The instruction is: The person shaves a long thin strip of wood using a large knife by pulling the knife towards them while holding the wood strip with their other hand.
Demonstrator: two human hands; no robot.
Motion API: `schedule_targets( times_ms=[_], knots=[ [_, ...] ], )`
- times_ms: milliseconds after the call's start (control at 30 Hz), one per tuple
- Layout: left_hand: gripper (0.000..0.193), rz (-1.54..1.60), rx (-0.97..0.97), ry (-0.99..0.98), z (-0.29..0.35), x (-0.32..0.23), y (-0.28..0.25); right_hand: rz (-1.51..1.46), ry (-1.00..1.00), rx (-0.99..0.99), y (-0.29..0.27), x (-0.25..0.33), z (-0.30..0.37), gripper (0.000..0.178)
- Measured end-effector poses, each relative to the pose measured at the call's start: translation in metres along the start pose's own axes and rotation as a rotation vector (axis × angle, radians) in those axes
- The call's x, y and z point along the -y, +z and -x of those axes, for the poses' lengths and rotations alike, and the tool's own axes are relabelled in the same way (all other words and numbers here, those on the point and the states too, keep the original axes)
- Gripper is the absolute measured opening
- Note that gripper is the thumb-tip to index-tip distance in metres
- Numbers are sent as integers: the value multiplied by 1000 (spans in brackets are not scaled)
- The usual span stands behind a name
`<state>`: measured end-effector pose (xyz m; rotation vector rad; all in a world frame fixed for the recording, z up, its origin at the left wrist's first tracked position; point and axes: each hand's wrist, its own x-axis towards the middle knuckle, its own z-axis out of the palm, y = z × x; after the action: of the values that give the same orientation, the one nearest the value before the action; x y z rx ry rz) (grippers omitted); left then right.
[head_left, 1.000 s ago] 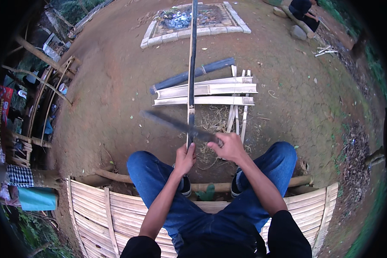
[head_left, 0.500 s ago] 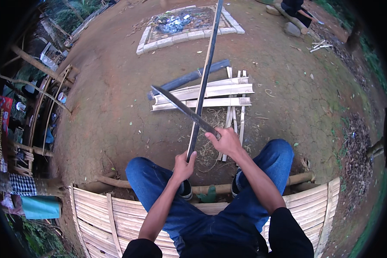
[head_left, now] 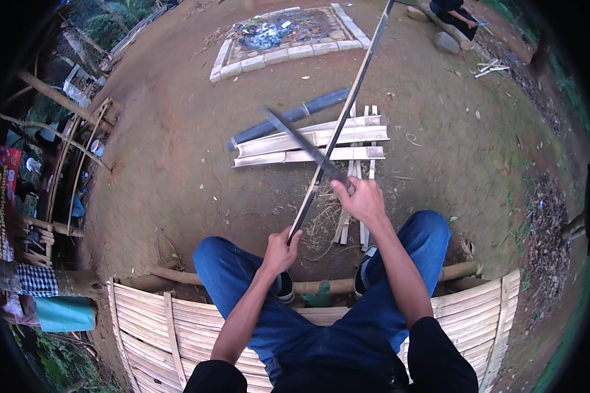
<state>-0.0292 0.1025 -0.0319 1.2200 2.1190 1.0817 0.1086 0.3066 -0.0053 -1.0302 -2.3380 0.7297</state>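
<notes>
My left hand (head_left: 281,251) is closed around the near end of a long, thin bamboo strip (head_left: 349,106), dark on one face and pale along its edge. The strip slants away from me, up and to the right. In my right hand (head_left: 362,198) is the handle of a machete (head_left: 301,141), its blade pointing far left and slightly blurred. The blade crosses the strip a short way beyond my left hand and appears to lie against it. Split bamboo halves (head_left: 321,137) and a dark whole bamboo pole (head_left: 288,118) lie on the ground beyond.
Narrow bamboo slats (head_left: 372,147) and curled shavings (head_left: 328,213) lie before my feet. I sit on a slatted bamboo bench (head_left: 151,327). A brick-edged fire pit (head_left: 262,63) with ash is farther off. A co-worker (head_left: 453,16) sits at the far right by a log.
The bamboo strip's far end has swung to the right. My right hand and the machete have moved right and slightly away from me; my left hand has barely shifted.
</notes>
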Motion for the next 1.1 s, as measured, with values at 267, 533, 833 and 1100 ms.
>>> schedule_targets(
  times_ms=[267,533,833,1100],
  knots=[
    [19,51,-63,86,-3,11,8,166,-309,233,10,28,37,60],
    [27,149,-1,-113,0,14,4,94,-206,179,23,21,24,59],
    [15,97,-173,160,-3,34,12,252,-494,244,30,31,39,62],
    [15,55,-77,-87,-2,5,-2,156,-200,303,31,29,40,63]
  ],
)
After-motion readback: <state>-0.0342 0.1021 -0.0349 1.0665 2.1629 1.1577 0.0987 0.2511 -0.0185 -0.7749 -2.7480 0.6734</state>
